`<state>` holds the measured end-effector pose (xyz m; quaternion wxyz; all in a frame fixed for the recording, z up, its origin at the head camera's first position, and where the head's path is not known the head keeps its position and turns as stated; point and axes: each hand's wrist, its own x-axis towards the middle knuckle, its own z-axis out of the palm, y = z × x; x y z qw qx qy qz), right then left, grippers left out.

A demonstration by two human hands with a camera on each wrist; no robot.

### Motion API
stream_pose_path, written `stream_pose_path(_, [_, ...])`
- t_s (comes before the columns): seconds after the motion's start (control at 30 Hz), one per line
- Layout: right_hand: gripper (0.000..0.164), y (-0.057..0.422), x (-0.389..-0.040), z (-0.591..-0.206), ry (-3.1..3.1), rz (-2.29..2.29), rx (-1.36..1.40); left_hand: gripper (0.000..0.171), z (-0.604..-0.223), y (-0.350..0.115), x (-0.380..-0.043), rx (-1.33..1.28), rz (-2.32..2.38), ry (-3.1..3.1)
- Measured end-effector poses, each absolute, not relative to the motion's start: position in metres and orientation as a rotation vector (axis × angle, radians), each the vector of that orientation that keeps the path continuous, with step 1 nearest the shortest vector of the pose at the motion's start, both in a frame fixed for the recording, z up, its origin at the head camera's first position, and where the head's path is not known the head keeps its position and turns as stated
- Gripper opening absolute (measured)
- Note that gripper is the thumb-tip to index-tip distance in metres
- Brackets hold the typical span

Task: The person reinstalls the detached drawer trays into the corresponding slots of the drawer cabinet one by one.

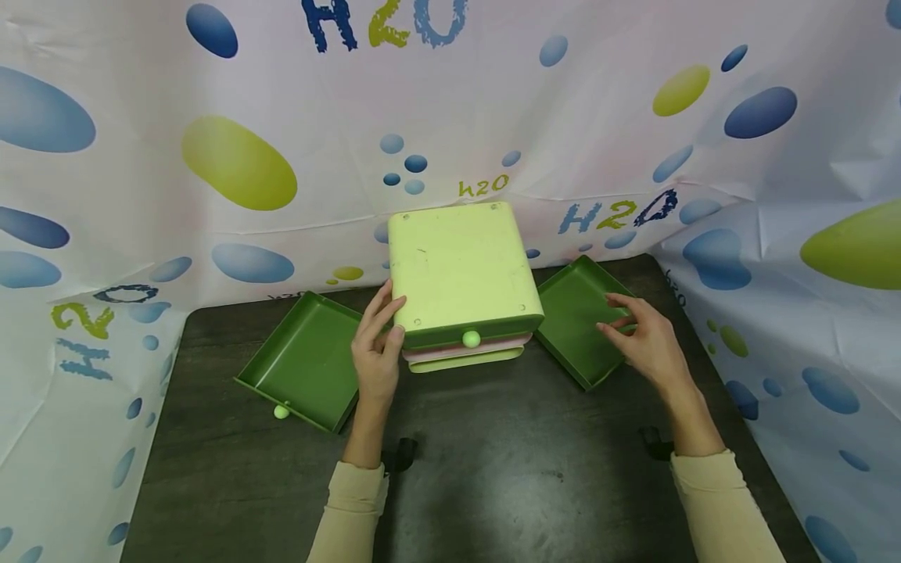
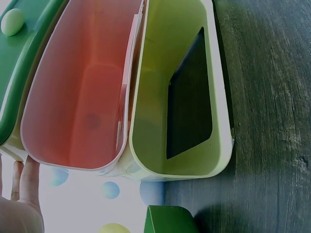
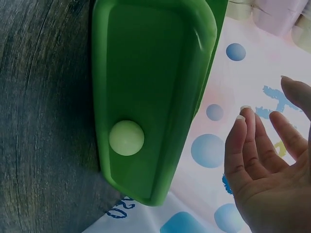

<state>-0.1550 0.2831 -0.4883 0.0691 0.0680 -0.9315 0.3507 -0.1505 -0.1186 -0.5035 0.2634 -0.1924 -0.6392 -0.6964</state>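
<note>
A pale yellow-green drawer cabinet (image 1: 457,262) stands at the back of the dark table. A green drawer with a round knob (image 1: 472,338) closes its top level. Below it, the pink compartment (image 2: 92,97) and the yellow-green compartment (image 2: 155,145) gape without drawers. My left hand (image 1: 376,352) touches the cabinet's left side near the front corner, fingers extended. Over the right loose green drawer (image 1: 573,320), my right hand (image 1: 651,344) hovers with relaxed, slightly bent fingers and nothing in them. That drawer's front and knob (image 3: 127,138) show in the right wrist view.
Another green drawer (image 1: 310,367) lies at an angle left of the cabinet, its knob facing the front. A patterned white sheet (image 1: 338,156) hangs behind and along the sides of the dark table (image 1: 493,453).
</note>
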Motion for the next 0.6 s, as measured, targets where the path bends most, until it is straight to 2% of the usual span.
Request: stream_pose_path(0.6, [0.051, 0.2917, -0.1630, -0.4898, -2.831, 1.023, 0.188, 0.045, -0.5029, -0.1194, -0.1517, -0.522, -1.884, -1.732])
